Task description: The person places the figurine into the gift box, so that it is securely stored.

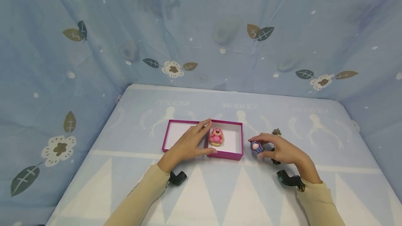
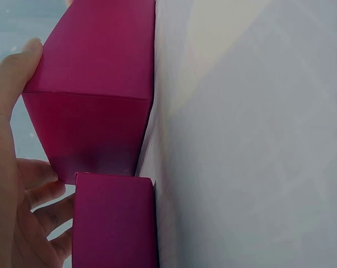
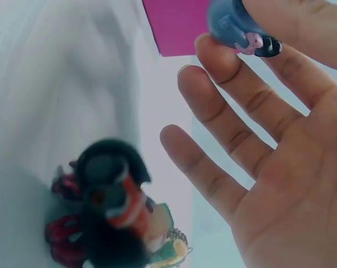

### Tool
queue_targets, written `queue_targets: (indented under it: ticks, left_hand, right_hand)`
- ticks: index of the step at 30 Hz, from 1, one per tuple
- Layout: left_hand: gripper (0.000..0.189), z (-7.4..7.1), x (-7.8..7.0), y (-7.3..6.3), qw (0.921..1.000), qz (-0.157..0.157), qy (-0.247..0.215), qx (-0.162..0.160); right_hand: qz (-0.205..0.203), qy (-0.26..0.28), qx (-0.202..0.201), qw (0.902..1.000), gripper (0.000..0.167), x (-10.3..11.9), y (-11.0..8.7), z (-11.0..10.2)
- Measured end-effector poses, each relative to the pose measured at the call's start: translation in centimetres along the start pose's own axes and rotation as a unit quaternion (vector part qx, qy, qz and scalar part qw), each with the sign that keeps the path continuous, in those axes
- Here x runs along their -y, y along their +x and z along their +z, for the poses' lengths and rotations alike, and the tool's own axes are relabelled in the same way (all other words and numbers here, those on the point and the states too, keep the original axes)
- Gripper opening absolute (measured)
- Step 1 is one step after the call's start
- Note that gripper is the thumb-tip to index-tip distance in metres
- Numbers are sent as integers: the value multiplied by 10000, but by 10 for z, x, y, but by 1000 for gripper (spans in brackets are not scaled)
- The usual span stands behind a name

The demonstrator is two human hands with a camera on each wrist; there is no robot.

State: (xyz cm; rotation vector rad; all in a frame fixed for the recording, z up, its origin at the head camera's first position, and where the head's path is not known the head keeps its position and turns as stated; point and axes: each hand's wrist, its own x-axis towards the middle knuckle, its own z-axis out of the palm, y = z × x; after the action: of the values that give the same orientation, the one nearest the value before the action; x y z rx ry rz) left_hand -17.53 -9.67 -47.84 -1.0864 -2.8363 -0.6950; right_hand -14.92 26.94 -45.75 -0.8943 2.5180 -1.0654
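My left hand point(image 1: 188, 142) spans the left end of a magenta box point(image 1: 230, 155), thumb at the front rim and fingertips at the back rim, holding it. Inside the box, against its left side, sits a pink bear figurine point(image 1: 216, 137). To the right of the box, my right hand point(image 1: 281, 149) pinches a blue donkey figurine point(image 1: 256, 147) between thumb and fingers. The right wrist view shows the donkey figurine point(image 3: 232, 25) at the fingertips, partly covered by the thumb, while the other fingers extend loosely.
A shallow magenta lid point(image 1: 164, 137) with a white inside lies left of the box, partly under my left forearm. Beyond my right hand stands a small brownish figurine point(image 1: 276, 132). A dark figurine point(image 3: 112, 206), blurred, stands below the right hand, partly covering another colourful one point(image 3: 172, 248).
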Motion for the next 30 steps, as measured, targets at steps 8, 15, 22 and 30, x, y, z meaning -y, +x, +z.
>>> queue_targets:
  ticks: [8, 15, 22, 30]
  left_hand:
    - [100, 0, -2, 2, 10000, 36, -22, 68]
    - [101, -1, -3, 2, 9999, -23, -34, 103]
    - [100, -2, -2, 0, 9999, -49, -32, 93]
    - [99, -1, 0, 1, 9999, -42, 29, 111]
  right_hand:
    - [78, -147, -243, 9996, 53, 5, 0, -2]
    - [117, -126, -380, 9991, 54, 12, 6, -5]
    - [-126, 5, -454, 9989, 52, 14, 13, -4]
    - [-120, -113, -557, 9983, 53, 28, 28, -3]
